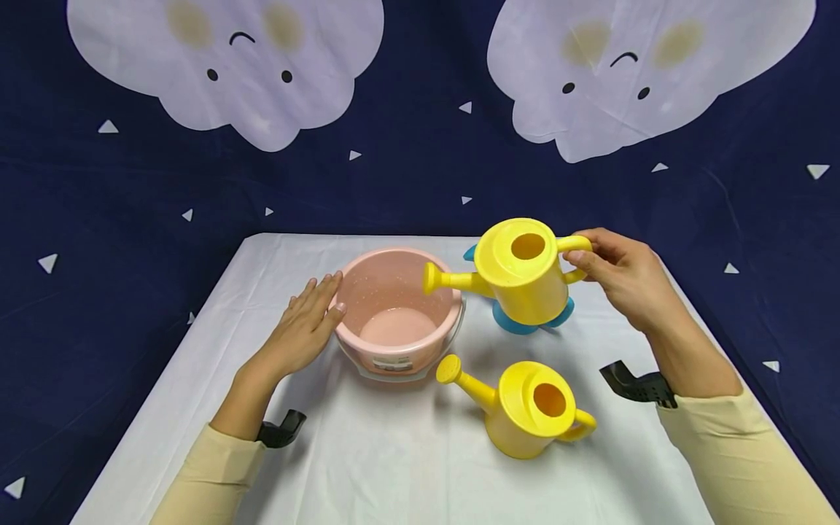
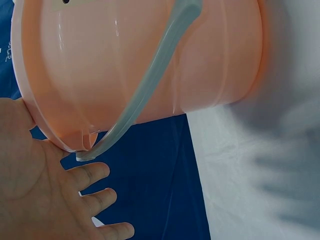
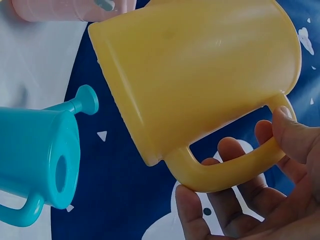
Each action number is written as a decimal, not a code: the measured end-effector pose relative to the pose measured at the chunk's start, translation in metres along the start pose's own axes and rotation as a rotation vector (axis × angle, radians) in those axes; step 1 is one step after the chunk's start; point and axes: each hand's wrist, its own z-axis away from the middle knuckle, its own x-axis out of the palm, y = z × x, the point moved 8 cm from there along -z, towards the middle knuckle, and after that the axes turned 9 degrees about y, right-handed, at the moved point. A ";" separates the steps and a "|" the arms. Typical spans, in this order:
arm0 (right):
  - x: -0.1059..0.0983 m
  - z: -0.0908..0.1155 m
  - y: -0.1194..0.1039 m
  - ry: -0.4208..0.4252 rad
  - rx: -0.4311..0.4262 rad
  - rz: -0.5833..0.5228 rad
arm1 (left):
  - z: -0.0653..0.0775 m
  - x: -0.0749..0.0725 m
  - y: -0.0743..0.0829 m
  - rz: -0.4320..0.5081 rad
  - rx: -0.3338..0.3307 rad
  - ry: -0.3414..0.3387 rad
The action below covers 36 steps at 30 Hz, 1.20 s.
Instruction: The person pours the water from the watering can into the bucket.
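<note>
The right hand (image 1: 626, 273) holds a watering can (image 1: 525, 281) crosswise, spout (image 1: 462, 281) pointing left.

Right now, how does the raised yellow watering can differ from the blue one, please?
The right hand holds the raised can by its handle; the blue can stands unheld on the cloth. From the head camera, the blue can is mostly hidden behind the raised can. Both have spouts and handles.

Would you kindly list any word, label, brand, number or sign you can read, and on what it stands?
Nothing can be read.
Small label on the round pink plastic bucket: too small and blurred.
White marks on the navy cloth backdrop, at the left wrist view's edge: too blurred to tell if writing.
</note>
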 end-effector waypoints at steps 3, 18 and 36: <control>0.000 0.000 -0.002 0.009 -0.013 0.004 | 0.000 0.000 0.000 0.000 -0.003 -0.002; 0.002 -0.006 -0.010 0.024 -0.015 0.058 | 0.001 0.000 0.001 -0.004 -0.009 -0.011; 0.005 -0.012 -0.020 0.040 -0.021 0.065 | 0.000 -0.001 0.001 -0.004 -0.016 -0.012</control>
